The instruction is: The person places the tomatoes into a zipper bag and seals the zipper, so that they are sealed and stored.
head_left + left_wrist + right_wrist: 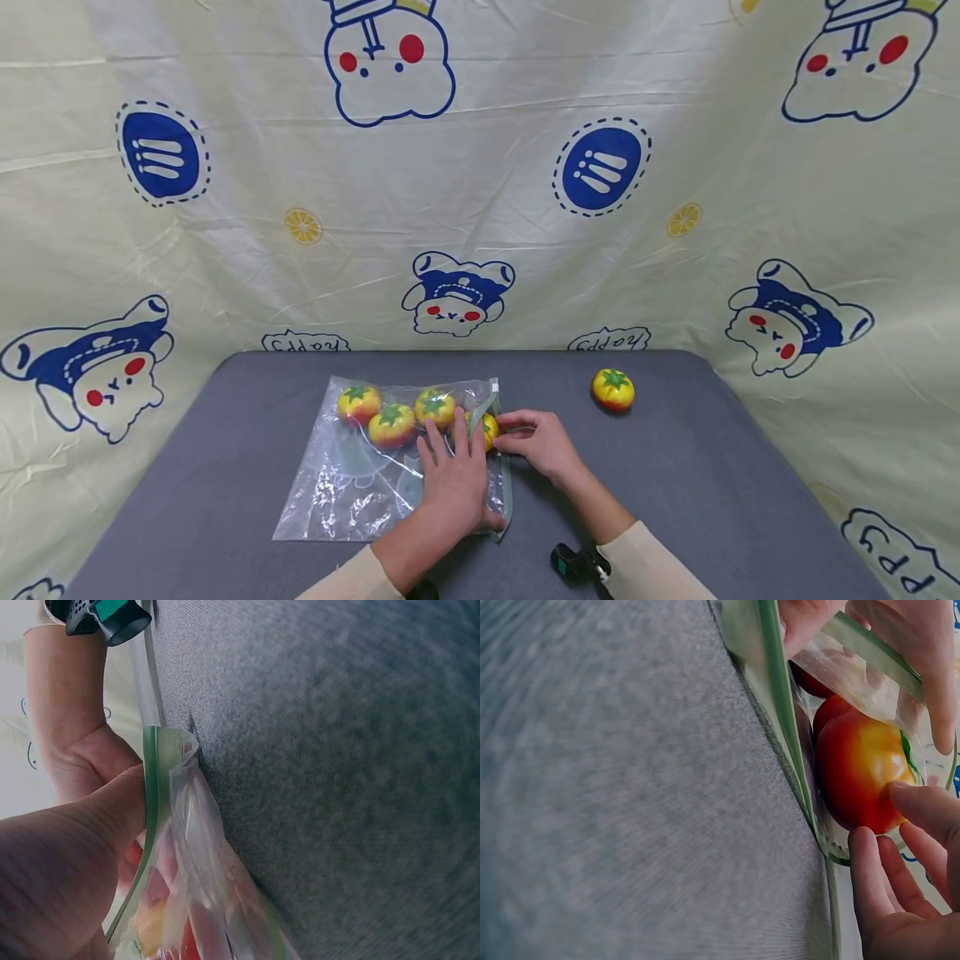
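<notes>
A clear zip bag point(322, 508) lies flat, its green-edged mouth point(152, 780) facing right. Inside are three red-and-yellow fruits point(392, 426) with green star-shaped tops. Another such fruit point(859, 769) sits at the gaping mouth, between the two green strips. My right hand point(542, 446) pinches this fruit's outer side, thumb and fingertips against its skin. Across the bag's mouth end, my left hand point(456, 485) spreads nearly straight fingers over the upper film. The left thumb point(802, 626) shows between the green strips, at the lower lip.
One more red-and-yellow fruit point(612, 390) rests on the grey table point(675, 500) at the back right. A patterned curtain point(510, 233) hangs behind the table. A small black device point(572, 564) is at the right wrist.
</notes>
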Demonstrator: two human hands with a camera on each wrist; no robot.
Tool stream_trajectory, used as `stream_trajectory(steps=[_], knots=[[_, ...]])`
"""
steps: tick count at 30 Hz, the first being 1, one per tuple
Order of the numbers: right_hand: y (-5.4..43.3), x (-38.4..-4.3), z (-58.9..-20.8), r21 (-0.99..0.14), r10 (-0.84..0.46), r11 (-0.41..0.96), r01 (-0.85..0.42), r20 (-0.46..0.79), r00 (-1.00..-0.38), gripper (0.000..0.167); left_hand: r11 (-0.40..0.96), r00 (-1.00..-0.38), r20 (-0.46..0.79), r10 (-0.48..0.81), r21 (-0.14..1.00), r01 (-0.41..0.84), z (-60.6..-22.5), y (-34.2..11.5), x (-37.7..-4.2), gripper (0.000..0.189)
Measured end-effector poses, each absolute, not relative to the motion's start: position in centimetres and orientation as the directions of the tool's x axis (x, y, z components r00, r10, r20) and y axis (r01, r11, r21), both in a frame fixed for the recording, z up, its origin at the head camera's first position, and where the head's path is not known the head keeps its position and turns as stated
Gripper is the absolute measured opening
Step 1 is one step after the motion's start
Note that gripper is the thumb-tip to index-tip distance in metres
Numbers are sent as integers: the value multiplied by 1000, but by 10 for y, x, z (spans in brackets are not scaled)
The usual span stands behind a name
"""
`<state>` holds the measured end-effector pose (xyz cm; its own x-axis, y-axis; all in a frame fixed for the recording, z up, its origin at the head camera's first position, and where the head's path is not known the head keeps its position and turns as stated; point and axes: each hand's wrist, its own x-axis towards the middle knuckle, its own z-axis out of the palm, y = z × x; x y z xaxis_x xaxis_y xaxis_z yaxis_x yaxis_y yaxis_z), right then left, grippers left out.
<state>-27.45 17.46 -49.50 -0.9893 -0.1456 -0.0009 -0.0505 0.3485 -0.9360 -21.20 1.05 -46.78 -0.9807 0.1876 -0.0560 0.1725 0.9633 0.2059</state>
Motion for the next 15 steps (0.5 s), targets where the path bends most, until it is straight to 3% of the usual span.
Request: stream_trajectory(steps=[15], knots=[[167, -281, -493, -922, -157, 378, -87, 29, -987, 29, 961, -978, -48, 202, 201, 189, -467, 10, -210, 137]])
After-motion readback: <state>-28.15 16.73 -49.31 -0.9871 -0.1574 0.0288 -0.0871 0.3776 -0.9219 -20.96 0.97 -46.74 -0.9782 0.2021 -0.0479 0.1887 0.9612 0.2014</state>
